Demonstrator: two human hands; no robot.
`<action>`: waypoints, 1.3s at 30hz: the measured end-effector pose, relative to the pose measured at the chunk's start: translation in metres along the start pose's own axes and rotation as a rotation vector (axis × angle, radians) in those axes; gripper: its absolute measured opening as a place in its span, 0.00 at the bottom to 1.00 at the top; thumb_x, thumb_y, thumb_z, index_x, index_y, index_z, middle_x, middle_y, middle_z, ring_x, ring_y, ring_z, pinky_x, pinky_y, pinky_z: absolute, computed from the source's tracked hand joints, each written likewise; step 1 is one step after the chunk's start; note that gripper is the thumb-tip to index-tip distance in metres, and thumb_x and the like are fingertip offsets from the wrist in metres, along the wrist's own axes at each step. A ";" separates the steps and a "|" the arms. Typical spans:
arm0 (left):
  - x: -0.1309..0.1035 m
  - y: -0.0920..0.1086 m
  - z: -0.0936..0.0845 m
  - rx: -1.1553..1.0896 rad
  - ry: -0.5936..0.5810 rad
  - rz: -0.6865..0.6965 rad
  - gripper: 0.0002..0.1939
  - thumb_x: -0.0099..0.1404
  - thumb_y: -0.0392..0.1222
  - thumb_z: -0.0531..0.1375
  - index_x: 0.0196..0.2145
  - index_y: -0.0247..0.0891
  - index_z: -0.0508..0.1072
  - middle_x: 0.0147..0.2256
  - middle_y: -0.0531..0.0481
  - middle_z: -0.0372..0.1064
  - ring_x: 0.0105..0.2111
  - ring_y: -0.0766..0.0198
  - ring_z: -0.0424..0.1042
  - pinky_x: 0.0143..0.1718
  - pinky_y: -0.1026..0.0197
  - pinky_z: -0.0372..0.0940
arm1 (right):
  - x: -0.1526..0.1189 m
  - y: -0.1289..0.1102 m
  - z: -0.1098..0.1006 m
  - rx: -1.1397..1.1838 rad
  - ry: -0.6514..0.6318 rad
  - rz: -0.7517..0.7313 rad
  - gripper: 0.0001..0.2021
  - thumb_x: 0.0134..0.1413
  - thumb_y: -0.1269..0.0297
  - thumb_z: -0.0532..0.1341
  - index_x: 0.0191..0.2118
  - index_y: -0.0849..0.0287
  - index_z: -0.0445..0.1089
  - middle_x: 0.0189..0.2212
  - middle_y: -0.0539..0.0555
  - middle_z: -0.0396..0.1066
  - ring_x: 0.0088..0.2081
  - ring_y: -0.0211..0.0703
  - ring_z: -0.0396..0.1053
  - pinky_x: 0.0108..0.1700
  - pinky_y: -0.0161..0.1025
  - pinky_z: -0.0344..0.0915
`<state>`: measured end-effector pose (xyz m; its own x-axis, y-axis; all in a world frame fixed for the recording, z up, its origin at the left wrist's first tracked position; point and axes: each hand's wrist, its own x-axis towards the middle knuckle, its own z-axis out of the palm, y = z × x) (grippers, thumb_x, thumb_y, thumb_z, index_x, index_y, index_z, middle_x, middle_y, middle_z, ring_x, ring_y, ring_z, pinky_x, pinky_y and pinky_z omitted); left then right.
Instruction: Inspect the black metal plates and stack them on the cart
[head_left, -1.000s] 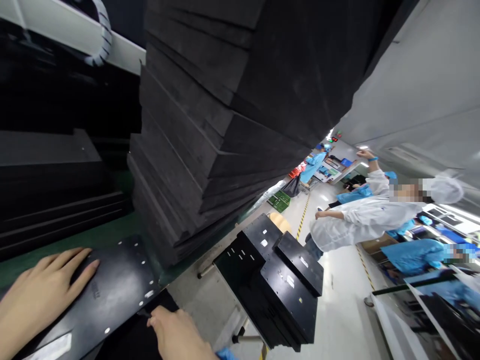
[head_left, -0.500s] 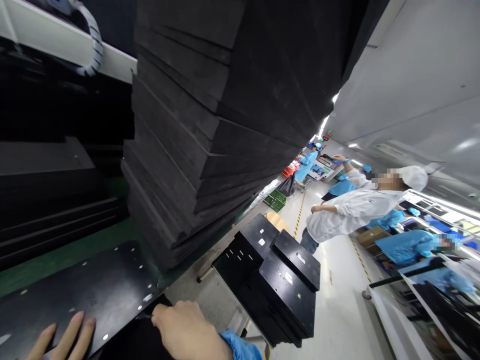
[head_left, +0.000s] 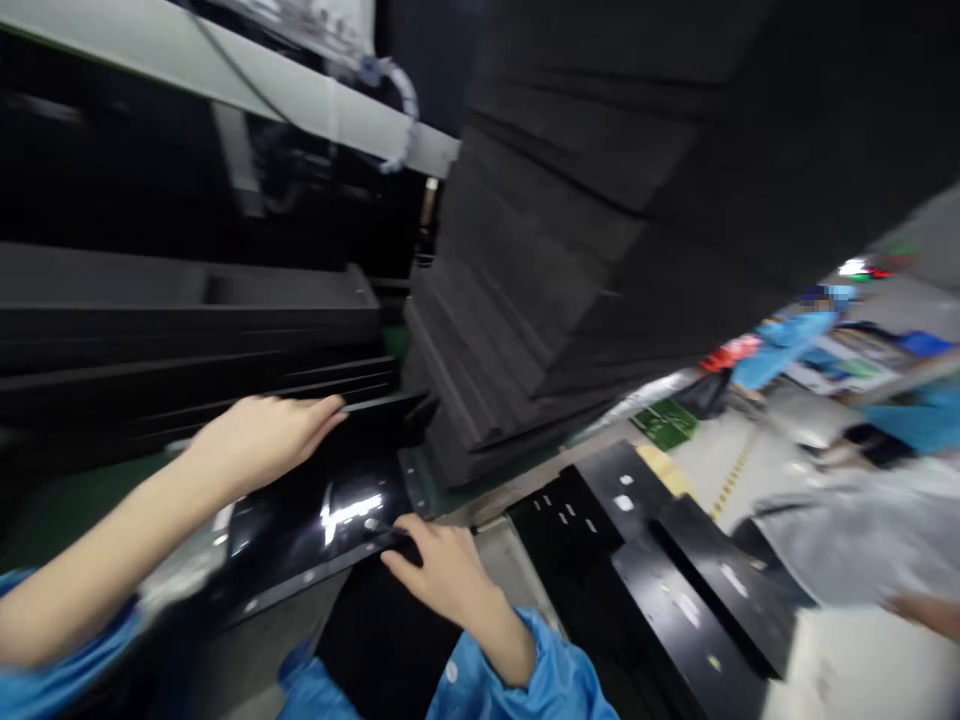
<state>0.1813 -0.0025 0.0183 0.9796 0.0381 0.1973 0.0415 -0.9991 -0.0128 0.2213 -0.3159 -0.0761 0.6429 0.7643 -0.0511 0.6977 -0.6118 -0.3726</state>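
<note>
A glossy black panel (head_left: 352, 515) with pale holes along its border lies on the green-topped bench in front of me. My left hand (head_left: 262, 440) is closed over the upper edge of a thin dark sheet (head_left: 379, 408), which stands tilted up over the panel's far side. Whether the sheet is joined to the panel I cannot tell. At the panel's near right corner, my right hand (head_left: 446, 570) pinches a slim dark tool (head_left: 391, 530) with a pale tip; its kind is unclear. Both sleeves are blue.
A tall leaning stack of dark foam sheets (head_left: 540, 270) rises just beyond the panel. Black plates (head_left: 675, 580) are piled on a cart at right. A green crate (head_left: 665, 423) stands on the floor farther off. Blurred co-workers in blue and white are at right.
My left hand has gone from lying flat on the panel to gripping the raised edge of a dark sheet. The panel's surface now looks glossy. The view has swung right to left.
</note>
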 end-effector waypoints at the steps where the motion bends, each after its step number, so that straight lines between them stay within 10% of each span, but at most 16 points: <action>1: 0.007 0.001 -0.009 0.066 -0.055 -0.011 0.26 0.82 0.55 0.42 0.54 0.41 0.75 0.38 0.40 0.83 0.37 0.39 0.83 0.36 0.49 0.72 | 0.010 -0.004 0.002 -0.006 -0.013 -0.044 0.27 0.71 0.44 0.65 0.68 0.48 0.68 0.49 0.56 0.85 0.50 0.59 0.83 0.49 0.45 0.72; 8: 0.029 -0.004 -0.032 0.059 -0.100 -0.108 0.23 0.84 0.55 0.43 0.54 0.44 0.74 0.42 0.44 0.83 0.41 0.45 0.84 0.38 0.54 0.70 | 0.081 -0.027 0.024 -0.164 -0.102 -0.413 0.32 0.67 0.45 0.69 0.70 0.52 0.68 0.48 0.60 0.84 0.50 0.60 0.83 0.41 0.43 0.70; 16: 0.029 -0.007 -0.033 0.016 -0.065 -0.052 0.20 0.84 0.52 0.45 0.52 0.42 0.74 0.42 0.45 0.83 0.41 0.46 0.84 0.37 0.55 0.68 | 0.106 -0.015 0.009 -0.369 0.214 -1.112 0.22 0.78 0.71 0.49 0.57 0.51 0.80 0.42 0.52 0.86 0.28 0.37 0.69 0.29 0.42 0.52; 21: 0.031 -0.006 -0.033 0.015 -0.075 -0.072 0.21 0.84 0.53 0.45 0.54 0.43 0.74 0.44 0.45 0.83 0.42 0.46 0.84 0.39 0.55 0.70 | 0.127 -0.049 -0.012 -0.466 0.541 -1.031 0.20 0.77 0.72 0.53 0.64 0.51 0.74 0.53 0.54 0.83 0.29 0.37 0.67 0.31 0.43 0.56; 27: 0.036 -0.011 -0.034 0.031 -0.087 -0.089 0.21 0.84 0.54 0.47 0.56 0.45 0.75 0.44 0.45 0.84 0.44 0.47 0.84 0.40 0.56 0.71 | 0.141 -0.091 -0.037 -0.598 0.407 -0.680 0.17 0.77 0.72 0.53 0.60 0.59 0.74 0.43 0.56 0.83 0.35 0.46 0.78 0.34 0.46 0.64; 31: 0.038 -0.012 -0.037 0.051 -0.081 -0.079 0.21 0.84 0.54 0.47 0.57 0.45 0.76 0.44 0.45 0.84 0.44 0.48 0.84 0.40 0.57 0.73 | 0.110 -0.091 -0.058 -0.555 0.427 -0.695 0.09 0.72 0.74 0.59 0.43 0.59 0.77 0.34 0.51 0.81 0.33 0.46 0.79 0.32 0.46 0.66; 36: 0.015 0.018 -0.021 0.108 -0.025 -0.053 0.19 0.85 0.49 0.49 0.54 0.37 0.75 0.43 0.41 0.83 0.40 0.46 0.85 0.39 0.53 0.75 | 0.010 -0.044 -0.071 -0.141 0.669 -0.756 0.20 0.70 0.82 0.53 0.55 0.58 0.76 0.50 0.53 0.85 0.41 0.45 0.84 0.36 0.44 0.73; 39: -0.021 0.053 0.013 0.135 -0.033 -0.008 0.15 0.82 0.40 0.53 0.59 0.34 0.74 0.51 0.38 0.82 0.43 0.46 0.85 0.37 0.52 0.76 | -0.049 -0.012 -0.057 0.223 0.629 -0.586 0.27 0.68 0.76 0.56 0.62 0.38 0.75 0.44 0.48 0.87 0.39 0.47 0.86 0.31 0.44 0.79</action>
<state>0.1654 -0.0560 0.0009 0.9851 0.0490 0.1652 0.0731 -0.9870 -0.1432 0.1995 -0.3578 -0.0160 0.3019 0.6489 0.6984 0.9337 -0.0533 -0.3541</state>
